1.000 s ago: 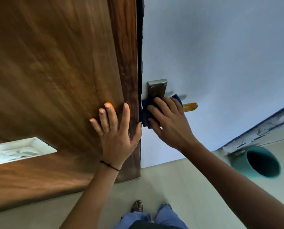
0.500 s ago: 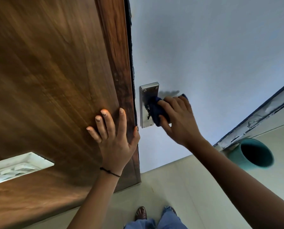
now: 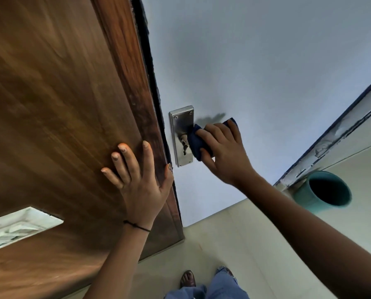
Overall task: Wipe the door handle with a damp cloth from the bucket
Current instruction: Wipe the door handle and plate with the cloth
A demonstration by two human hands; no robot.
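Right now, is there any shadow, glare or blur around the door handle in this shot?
Head view: the right hand and blue cloth throw a soft grey shadow on the pale door above them; the steel handle plate shows smeared reflections, no harsh glare; the wooden panel looks blurred; wide-angle distortion slants the edges.

The dark blue cloth (image 3: 196, 143) is bunched and wrapped around the door handle, hiding the lever. It touches the right edge of the upright, rectangular brushed-steel handle plate (image 3: 181, 134), screwed to the pale door. The teal cylindrical bucket (image 3: 322, 192) stands on the floor, well apart at right.
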